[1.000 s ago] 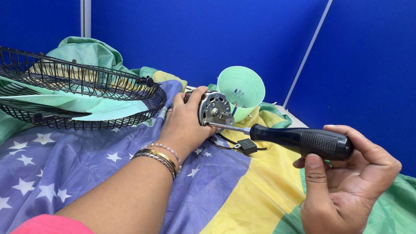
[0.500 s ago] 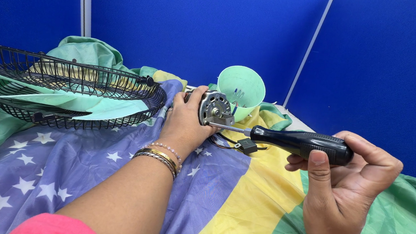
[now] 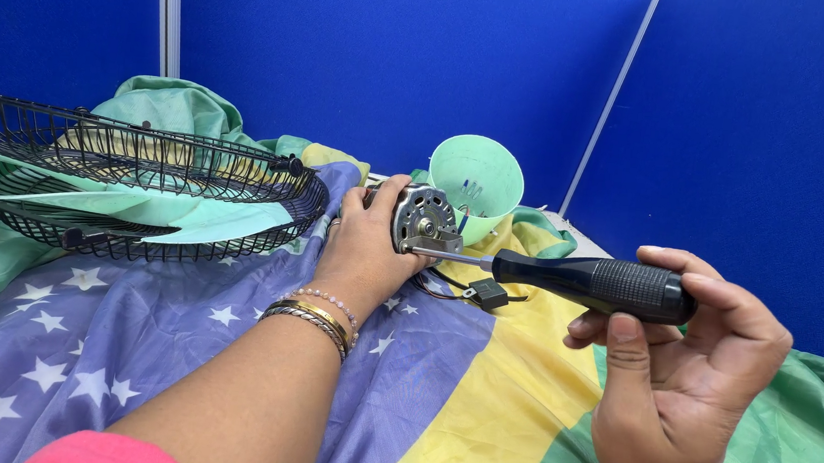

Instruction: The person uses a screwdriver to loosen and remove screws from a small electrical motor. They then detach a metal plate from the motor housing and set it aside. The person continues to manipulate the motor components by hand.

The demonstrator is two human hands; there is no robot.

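Observation:
My left hand (image 3: 366,247) grips a small metal fan motor (image 3: 421,219) and holds it on edge above the cloth. My right hand (image 3: 683,369) holds a screwdriver (image 3: 587,280) by its black ribbed handle. The thin shaft runs left and its tip touches the motor's face. Black wires and a small black block (image 3: 488,294) hang below the motor. A mint-green plastic cone-shaped cover (image 3: 477,180) lies just behind the motor, its open mouth toward me. Bracelets circle my left wrist.
A black wire fan guard (image 3: 128,182) with pale green blades (image 3: 136,209) inside rests at the left. A green, yellow and blue starred cloth (image 3: 437,403) covers the table. Blue partition walls (image 3: 759,123) stand close behind and at the right.
My right hand's fingers have shifted on the screwdriver handle, as if turning it. The motor and left hand stay in place.

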